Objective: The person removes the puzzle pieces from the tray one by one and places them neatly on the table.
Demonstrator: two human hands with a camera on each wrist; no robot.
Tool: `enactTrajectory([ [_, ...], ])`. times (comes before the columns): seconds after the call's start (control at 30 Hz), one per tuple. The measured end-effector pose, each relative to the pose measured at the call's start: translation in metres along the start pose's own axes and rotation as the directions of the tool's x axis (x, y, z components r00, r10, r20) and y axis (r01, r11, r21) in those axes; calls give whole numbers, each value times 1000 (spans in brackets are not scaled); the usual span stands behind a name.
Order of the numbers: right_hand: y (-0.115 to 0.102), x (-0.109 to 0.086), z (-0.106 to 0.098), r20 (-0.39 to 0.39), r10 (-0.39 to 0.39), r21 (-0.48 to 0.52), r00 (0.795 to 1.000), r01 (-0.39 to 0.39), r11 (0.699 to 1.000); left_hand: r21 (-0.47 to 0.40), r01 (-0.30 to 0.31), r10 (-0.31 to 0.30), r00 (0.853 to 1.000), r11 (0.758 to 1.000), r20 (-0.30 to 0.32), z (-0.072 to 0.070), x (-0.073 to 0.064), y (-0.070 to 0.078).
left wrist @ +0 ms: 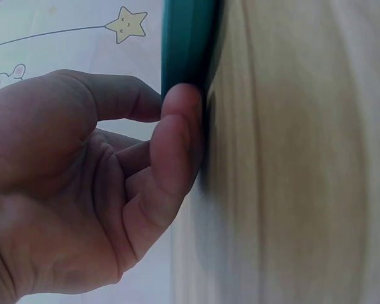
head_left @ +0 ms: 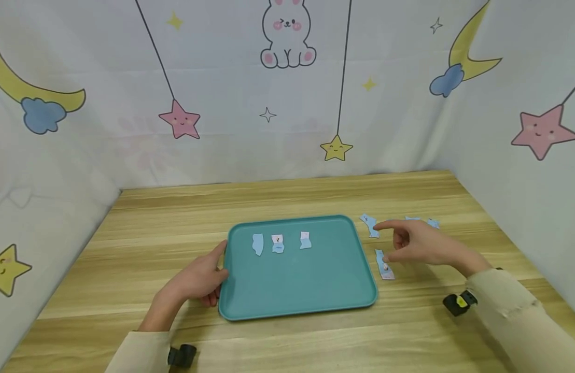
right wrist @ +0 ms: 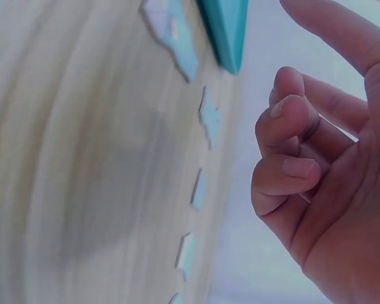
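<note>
Paper pieces (head_left: 278,244) on tray (head_left: 296,285) and table (head_left: 110,274), left hand (head_left: 198,275) gripping tray, right hand (head_left: 420,242) empty

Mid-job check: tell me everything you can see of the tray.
The tray is teal, rectangular with rounded corners and a low raised rim; it looks like smooth plastic. It lies face up on the wooden table, in front of the person. Three torn-looking pieces lie in its far half; the near half is bare. The left hand touches its left rim.
</note>
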State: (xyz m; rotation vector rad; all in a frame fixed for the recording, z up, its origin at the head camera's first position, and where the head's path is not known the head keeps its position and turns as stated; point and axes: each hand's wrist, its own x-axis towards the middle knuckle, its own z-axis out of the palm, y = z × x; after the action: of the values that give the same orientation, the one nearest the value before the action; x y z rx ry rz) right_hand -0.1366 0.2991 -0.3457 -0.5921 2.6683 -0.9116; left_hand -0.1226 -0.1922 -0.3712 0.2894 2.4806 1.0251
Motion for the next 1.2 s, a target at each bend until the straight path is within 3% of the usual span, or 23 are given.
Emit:
enactTrajectory([
  [0.3,-15,7,3,-46,-67,-24,997,66,998,-1,-13,13,1000,1000,4,0,-1,-3],
  [1.2,-48,36,26,-65,-68,-27,996,67,997,12,-16,16,1000,1000,14,-2,-9,-6],
])
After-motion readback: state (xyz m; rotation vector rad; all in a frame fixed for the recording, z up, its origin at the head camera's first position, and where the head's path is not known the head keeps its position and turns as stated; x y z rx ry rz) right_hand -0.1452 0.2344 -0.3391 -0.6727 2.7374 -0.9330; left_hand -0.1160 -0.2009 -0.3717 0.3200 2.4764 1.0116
